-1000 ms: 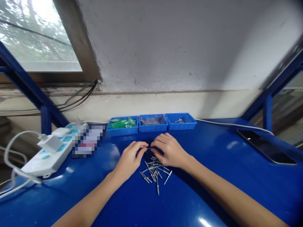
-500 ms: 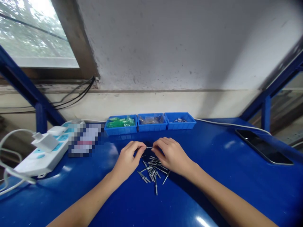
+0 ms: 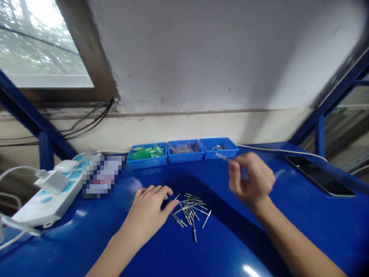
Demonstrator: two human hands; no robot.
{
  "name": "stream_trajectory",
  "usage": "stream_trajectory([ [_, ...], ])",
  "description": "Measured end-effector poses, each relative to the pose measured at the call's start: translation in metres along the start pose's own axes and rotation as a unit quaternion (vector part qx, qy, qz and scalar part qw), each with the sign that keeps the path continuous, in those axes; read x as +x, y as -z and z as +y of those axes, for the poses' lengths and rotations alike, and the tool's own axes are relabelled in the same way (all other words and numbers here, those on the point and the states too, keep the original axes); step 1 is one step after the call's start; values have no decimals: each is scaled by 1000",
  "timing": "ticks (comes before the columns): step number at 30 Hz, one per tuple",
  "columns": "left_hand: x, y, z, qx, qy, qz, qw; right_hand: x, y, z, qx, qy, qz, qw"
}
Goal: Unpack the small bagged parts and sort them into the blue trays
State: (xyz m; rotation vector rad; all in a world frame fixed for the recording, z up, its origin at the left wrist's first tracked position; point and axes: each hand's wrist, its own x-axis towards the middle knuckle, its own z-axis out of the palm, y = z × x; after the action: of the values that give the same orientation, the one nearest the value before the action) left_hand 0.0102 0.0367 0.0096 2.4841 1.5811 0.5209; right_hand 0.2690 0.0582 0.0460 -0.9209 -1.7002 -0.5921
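Note:
Raised over the table on the right, my right hand pinches a blind rivet between thumb and fingertips. The rivet is smeared by motion and points left, just in front of the right-hand blue bin. My left hand rests low at the left edge of a loose pile of silver blind rivets. Its thumb and fingers are apart, with the thumb tip close to the nearest rivets. Whether it touches one I cannot tell. A few thin rivets lie in the right-hand bin.
Left of that bin stand a middle blue bin with bagged small parts and another blue bin with green packets. A white power strip with plugs and a blurred-out item lie left. A phone lies right.
My hands have parted. The right one has moved right and up, carrying the rivet that was between both hands. The left has let go and dropped down beside the pile.

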Motion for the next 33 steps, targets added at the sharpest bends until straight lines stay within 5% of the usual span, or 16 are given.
stream_trajectory([
  [4,-1,-11,-4,15,12,-8,1000,-13,-14,43,-166,-159,-189,955],
  [7,2,-13,-6,15,27,-9,999,-28,-28,54,-155,-153,-263,940],
  [12,5,-11,-6,-59,23,6,998,-35,-39,17,-16,-88,-290,953],
  [18,0,-9,12,-187,12,43,981,-35,-33,-39,144,39,-338,929],
  [24,-3,-7,23,-231,-5,79,970,-35,-31,-44,137,80,-301,940],
  [33,-1,-7,19,-219,27,129,967,-36,-34,-49,114,36,-256,959],
])
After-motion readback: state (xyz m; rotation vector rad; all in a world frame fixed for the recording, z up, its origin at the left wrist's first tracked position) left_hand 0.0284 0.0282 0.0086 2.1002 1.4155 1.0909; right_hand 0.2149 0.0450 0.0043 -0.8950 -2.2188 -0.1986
